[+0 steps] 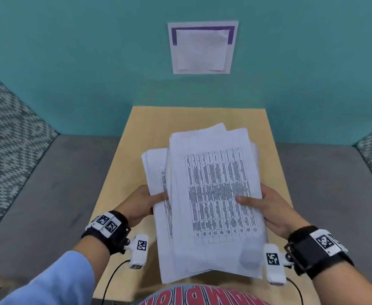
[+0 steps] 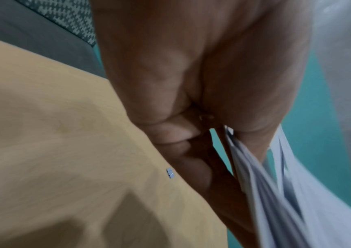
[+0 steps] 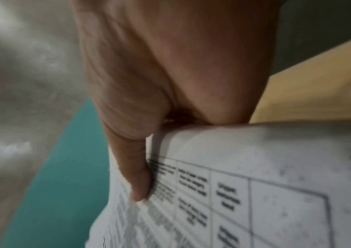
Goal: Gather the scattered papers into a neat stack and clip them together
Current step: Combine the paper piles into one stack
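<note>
White printed sheets of paper, covered with dense black tables [image 1: 213, 194], are held as a loose bundle above the light wooden tabletop [image 1: 123, 150], clear of its surface as far as the head view shows. The left hand [image 1: 141, 203] grips the bundle's left edge, thumb lying across the top sheets and fingers curled beneath; the left wrist view shows the paper edges fanned apart between thumb and fingers. The right hand [image 1: 275, 212] grips the right edge the same way, its thumb [image 3: 138, 176] pressed flat on the printed face.

The bundle is far from square: one group of sheets juts out to the left and another pokes past the far end, so the edges are stepped.

Paper like this is light and limp; it will likely sag where unsupported, and smooth sheets slide on each other easily. A loose hold at the two long edges should let them settle when the bundle is tapped on end against the tabletop, while too hard a pinch would lock in the misalignment or crease the margins. Once squared, one corner or the short top edge looks the best place for a clip.

A small silvery metal piece [image 2: 170, 172] lies on the tabletop beside the left hand; what it is I cannot tell.
</note>
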Tool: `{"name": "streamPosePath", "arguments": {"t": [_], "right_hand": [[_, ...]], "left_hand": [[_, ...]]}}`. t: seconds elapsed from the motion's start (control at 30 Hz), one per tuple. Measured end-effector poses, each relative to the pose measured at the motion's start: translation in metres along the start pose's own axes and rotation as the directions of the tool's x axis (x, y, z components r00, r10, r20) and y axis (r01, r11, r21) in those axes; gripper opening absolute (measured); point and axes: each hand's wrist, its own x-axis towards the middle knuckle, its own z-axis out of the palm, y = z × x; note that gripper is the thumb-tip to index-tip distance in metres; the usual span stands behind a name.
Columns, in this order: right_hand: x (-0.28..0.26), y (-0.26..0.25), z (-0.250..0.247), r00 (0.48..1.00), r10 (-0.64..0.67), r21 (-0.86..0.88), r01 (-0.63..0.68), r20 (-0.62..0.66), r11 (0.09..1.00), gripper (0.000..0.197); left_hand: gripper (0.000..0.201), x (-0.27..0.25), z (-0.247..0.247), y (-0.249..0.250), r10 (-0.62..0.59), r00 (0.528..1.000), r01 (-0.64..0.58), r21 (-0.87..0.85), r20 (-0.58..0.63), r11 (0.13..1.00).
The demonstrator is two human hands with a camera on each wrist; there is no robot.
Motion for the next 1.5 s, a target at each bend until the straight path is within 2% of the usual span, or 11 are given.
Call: {"name": "streamPosePath", "arguments": {"t": [0.1, 0.33, 0.5, 0.63, 0.77, 0.93, 1.03, 1.17, 1.3, 1.4, 1.5], "right_hand": [[-0.006, -0.006, 0.004, 0.992, -0.087, -0.140, 0.074, -0.089, 0.987, 0.043], [-0.026, -0.033, 0.010, 0.969, -0.242, -0.329, 0.212, -0.053, 0.920, 0.035], [-0.010, -0.014, -0.002, 0.937, -0.283, -0.462, 0.162, -0.205, 0.872, 0.033], [-0.009, -0.008, -0.003, 0.924, -0.301, -0.388, 0.195, -0.235, 0.901, 0.029], [-0.020, -0.015, 0.001, 0.962, -0.256, -0.340, 0.210, -0.095, 0.917, 0.024], [-0.020, -0.023, 0.008, 0.975, -0.221, -0.202, 0.211, -0.027, 0.956, 0.053], [-0.008, -0.015, 0.012, 0.971, -0.236, -0.150, 0.226, -0.050, 0.963, 0.029], [0.009, -0.010, 0.020, 0.983, -0.153, -0.100, 0.143, -0.097, 0.985, 0.044], [0.015, -0.009, 0.024, 1.000, -0.012, 0.028, 0.012, 0.010, 1.000, 0.047], [0.016, -0.007, 0.028, 1.000, -0.001, 0.042, 0.000, 0.029, 0.999, 0.050], [0.011, -0.009, 0.035, 0.989, -0.142, 0.006, 0.142, -0.047, 0.990, 0.052]], "left_hand": [[0.030, -0.001, 0.000, 0.002, 0.003, 1.000, -0.004, -0.029, -0.008, 1.000], [0.029, -0.006, -0.007, -0.007, 0.020, 0.996, -0.027, -0.085, -0.085, 0.996], [0.031, -0.013, -0.004, -0.005, 0.033, 0.998, -0.041, -0.179, -0.048, 0.983], [0.032, -0.014, -0.001, -0.005, 0.062, 0.997, -0.067, -0.135, -0.043, 0.989], [0.023, -0.012, 0.001, -0.007, 0.107, 0.984, -0.110, -0.020, -0.141, 0.994], [0.017, -0.013, 0.003, -0.009, 0.133, 0.982, -0.128, 0.043, -0.132, 0.991], [0.026, -0.018, 0.007, -0.004, 0.114, 0.992, -0.115, -0.008, -0.049, 0.993], [0.047, -0.022, 0.010, 0.005, 0.106, 0.993, -0.106, 0.001, 0.048, 0.994], [0.075, -0.025, 0.011, 0.019, 0.009, 0.998, -0.007, -0.030, 0.058, 1.000], [0.071, -0.027, 0.013, 0.021, 0.018, 0.998, -0.014, -0.064, 0.059, 0.998], [0.046, -0.028, 0.019, 0.024, 0.200, 0.979, -0.199, 0.017, -0.030, 0.980]]}}
